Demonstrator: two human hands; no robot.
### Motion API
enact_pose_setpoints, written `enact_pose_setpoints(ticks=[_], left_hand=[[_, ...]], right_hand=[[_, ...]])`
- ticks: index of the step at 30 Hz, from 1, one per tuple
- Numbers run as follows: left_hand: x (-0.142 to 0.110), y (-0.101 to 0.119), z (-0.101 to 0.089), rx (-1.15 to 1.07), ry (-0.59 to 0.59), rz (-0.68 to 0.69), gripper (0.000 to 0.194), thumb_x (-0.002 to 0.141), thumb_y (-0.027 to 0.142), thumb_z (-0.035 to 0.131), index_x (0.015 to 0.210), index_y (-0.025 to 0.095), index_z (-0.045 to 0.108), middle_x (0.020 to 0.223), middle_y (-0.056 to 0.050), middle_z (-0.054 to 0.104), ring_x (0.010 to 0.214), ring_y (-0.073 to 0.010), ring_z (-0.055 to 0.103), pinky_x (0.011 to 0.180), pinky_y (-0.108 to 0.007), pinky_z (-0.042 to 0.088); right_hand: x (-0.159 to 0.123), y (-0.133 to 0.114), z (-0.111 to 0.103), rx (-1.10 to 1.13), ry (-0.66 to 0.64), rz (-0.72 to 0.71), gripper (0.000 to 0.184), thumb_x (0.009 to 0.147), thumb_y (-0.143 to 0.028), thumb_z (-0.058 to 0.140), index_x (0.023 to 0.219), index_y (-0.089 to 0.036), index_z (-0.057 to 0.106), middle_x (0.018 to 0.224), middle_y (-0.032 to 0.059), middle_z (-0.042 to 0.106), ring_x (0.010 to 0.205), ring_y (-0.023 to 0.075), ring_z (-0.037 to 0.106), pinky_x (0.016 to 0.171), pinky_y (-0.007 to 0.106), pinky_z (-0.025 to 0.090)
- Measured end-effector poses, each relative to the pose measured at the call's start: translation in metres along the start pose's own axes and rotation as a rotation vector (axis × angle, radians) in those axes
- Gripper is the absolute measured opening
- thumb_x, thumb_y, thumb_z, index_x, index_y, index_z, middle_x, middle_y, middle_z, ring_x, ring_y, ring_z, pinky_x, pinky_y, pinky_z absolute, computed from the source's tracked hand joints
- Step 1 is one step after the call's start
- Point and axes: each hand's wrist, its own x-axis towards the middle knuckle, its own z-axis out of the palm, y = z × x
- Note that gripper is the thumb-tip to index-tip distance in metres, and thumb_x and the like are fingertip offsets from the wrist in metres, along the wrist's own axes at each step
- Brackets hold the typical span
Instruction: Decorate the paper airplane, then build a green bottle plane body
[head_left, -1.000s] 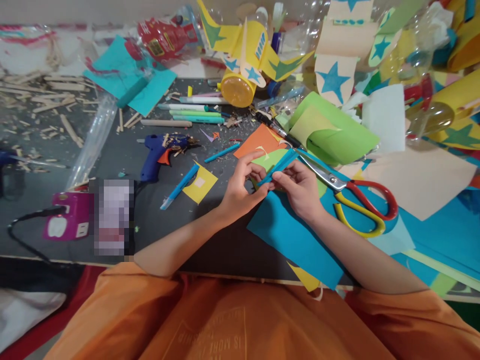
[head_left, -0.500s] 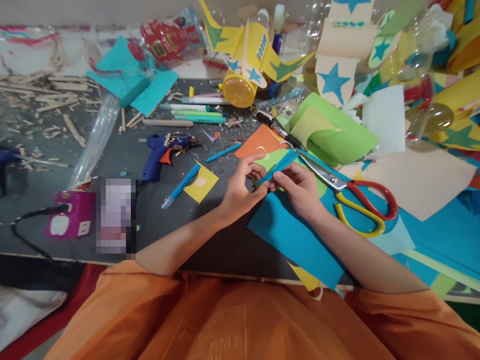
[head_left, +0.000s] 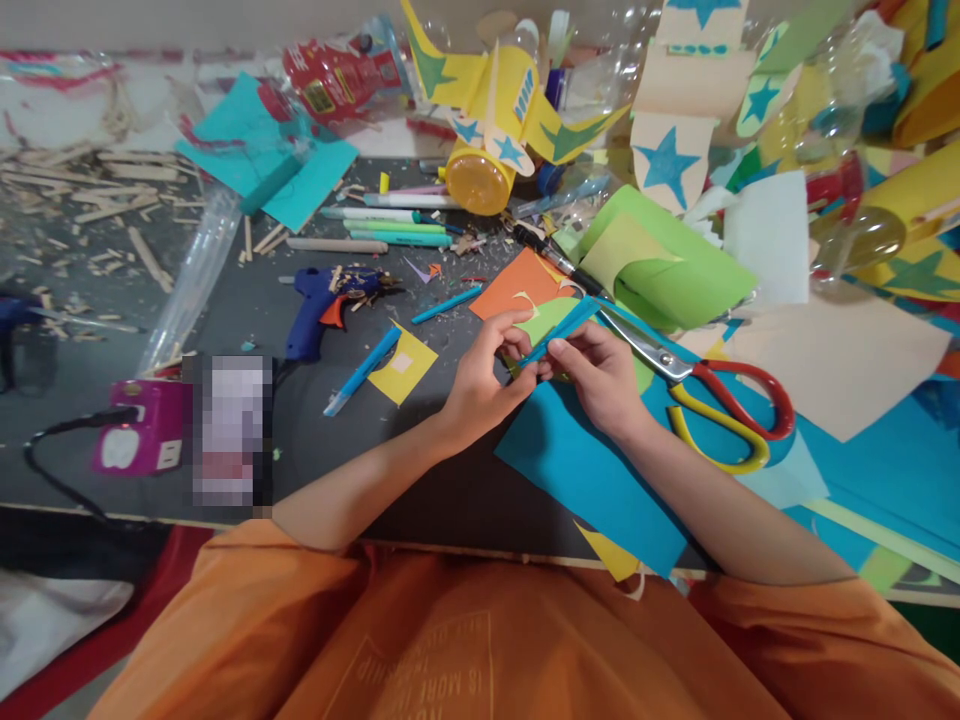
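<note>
A narrow folded strip of blue paper (head_left: 568,325) slants between my two hands, above the table. The fingers of my left hand (head_left: 495,372) pinch its lower end. My right hand (head_left: 596,372) grips it further up between thumb and fingers. Part of the strip is hidden by the fingers. Beneath my hands lie a blue paper sheet (head_left: 592,480) and some light green paper. Beside my right hand rest large scissors (head_left: 679,368) with one red and one yellow handle loop.
Left of my hands are a yellow paper piece (head_left: 416,365), blue rolled strips and a blue glue gun (head_left: 307,320). Markers (head_left: 397,238) and a yellow bottle craft (head_left: 480,180) stand behind. Green paper (head_left: 675,280) curls at right. A purple box (head_left: 139,430) sits near the left front edge.
The blue strip looks slightly narrower and tilted a little differently between the fingers. My hands stay in nearly the same place.
</note>
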Motion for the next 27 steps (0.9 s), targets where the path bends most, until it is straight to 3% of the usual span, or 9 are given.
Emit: enact_pose_setpoints(ticks=[13,20,27], left_hand=[[0.001,0.001,0.0,-0.029,0.005,-0.057,0.035,0.088,0.029,0.057,0.121,0.025,0.046,0.087,0.001,0.06,0.079,-0.0125,0.059,0.073,-0.028,0.05],[0.006,0.009,-0.007,0.107,0.018,-0.038,0.011,0.08,0.019,0.064,0.087,0.023,0.057,0.082,0.001,0.053,0.074,-0.0124,0.054,0.064,-0.026,0.047],[0.007,0.011,-0.008,0.148,0.025,0.019,0.015,0.083,0.017,0.064,0.077,0.026,0.054,0.074,0.002,0.048,0.066,-0.0125,0.049,0.058,-0.029,0.045]], right_hand=[[0.0,0.001,0.0,0.014,-0.018,-0.021,0.041,0.065,-0.056,0.083,0.073,-0.021,0.062,0.062,-0.0039,0.065,0.056,0.0113,0.064,0.058,0.026,0.057],[0.001,0.005,-0.004,0.078,0.004,0.036,0.041,0.064,-0.055,0.084,0.076,-0.022,0.064,0.062,-0.0038,0.068,0.058,0.0132,0.067,0.06,0.028,0.059],[0.0,-0.002,0.0,0.159,0.013,0.088,0.036,0.061,-0.048,0.088,0.072,-0.023,0.065,0.061,-0.0062,0.068,0.056,0.0093,0.067,0.058,0.021,0.058]])
